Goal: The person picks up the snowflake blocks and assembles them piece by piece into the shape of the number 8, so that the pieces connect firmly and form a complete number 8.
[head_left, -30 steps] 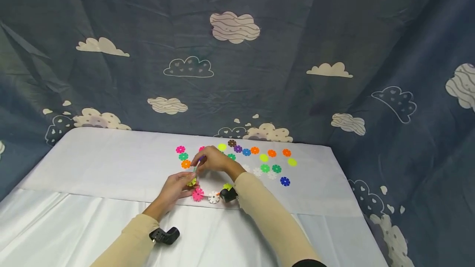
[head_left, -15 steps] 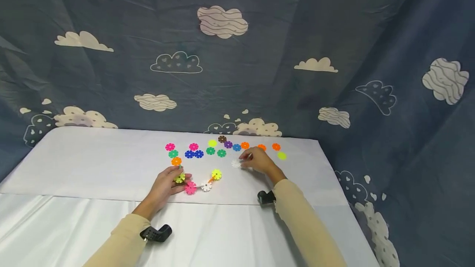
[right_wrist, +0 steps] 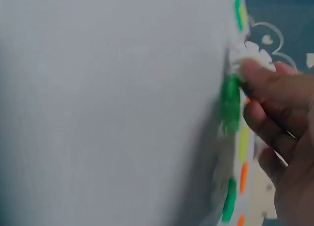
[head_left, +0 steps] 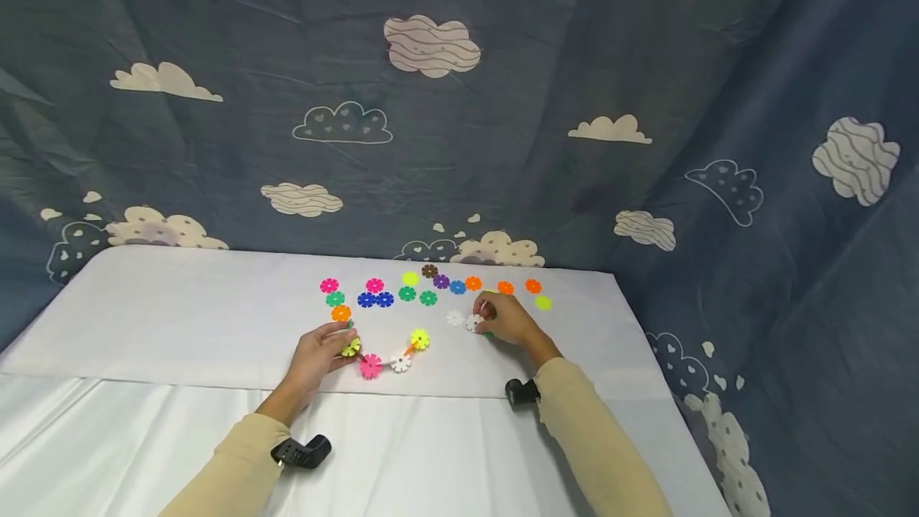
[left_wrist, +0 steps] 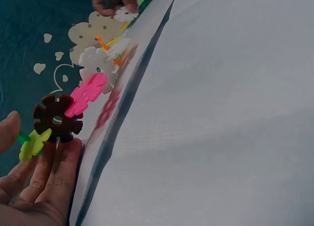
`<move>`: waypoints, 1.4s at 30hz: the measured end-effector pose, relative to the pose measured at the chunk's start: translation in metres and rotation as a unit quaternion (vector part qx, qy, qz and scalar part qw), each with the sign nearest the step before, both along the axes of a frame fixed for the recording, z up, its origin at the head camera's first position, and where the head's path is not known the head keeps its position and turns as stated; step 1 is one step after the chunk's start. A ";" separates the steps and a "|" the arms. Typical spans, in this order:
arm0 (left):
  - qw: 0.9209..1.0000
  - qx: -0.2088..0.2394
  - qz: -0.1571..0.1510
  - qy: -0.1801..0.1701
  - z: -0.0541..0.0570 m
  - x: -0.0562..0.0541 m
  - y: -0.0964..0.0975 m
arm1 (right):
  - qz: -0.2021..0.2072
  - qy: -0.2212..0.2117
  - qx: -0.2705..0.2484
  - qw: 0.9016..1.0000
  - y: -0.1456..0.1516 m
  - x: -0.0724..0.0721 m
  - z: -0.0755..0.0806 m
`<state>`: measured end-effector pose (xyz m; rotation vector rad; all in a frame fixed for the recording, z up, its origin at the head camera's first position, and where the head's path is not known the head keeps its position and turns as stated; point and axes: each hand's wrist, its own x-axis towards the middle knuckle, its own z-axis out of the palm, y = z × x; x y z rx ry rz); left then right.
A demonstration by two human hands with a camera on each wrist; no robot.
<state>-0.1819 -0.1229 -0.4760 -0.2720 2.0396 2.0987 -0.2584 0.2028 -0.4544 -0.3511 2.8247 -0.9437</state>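
Observation:
In the head view my left hand (head_left: 316, 353) grips the left end of a chain of slotted snowflake discs. The left wrist view shows thumb and fingers at the chain's yellow disc (left_wrist: 34, 146), a bit of green beside the thumb. Linked on from it are a brown disc (left_wrist: 44, 119), a pink disc (left_wrist: 87, 94) and a white disc (left_wrist: 91, 63). An orange disc (head_left: 410, 348) and a yellow disc (head_left: 420, 339) form the far end. To the right, my right hand (head_left: 508, 319) pinches a loose white disc (head_left: 473, 324) between thumb and fingers, over the table.
Loose discs lie behind the hands on the white table (head_left: 194, 317): pink (head_left: 329, 285), dark blue (head_left: 367, 299), brown (head_left: 429, 270), orange (head_left: 533, 286) and several more. Another white disc (head_left: 455, 317) lies left of my right hand. A cloud-patterned curtain (head_left: 502, 174) hangs behind.
My right hand has left the spot beside my left hand, moved right to the loose discs and now pinches a white one. My left hand keeps hold of the chain.

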 end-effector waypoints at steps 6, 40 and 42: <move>1.000 0.007 -0.007 0.011 -0.002 -0.004 0.002 | -0.007 0.036 -0.084 0.996 -0.027 -0.001 0.005; 0.998 0.037 0.003 0.050 -0.005 0.000 0.002 | 0.116 -0.059 -0.258 0.957 -0.167 -0.004 0.006; 0.998 0.041 0.007 0.056 -0.006 0.000 0.001 | 0.117 -0.062 -0.255 0.958 -0.169 -0.004 0.006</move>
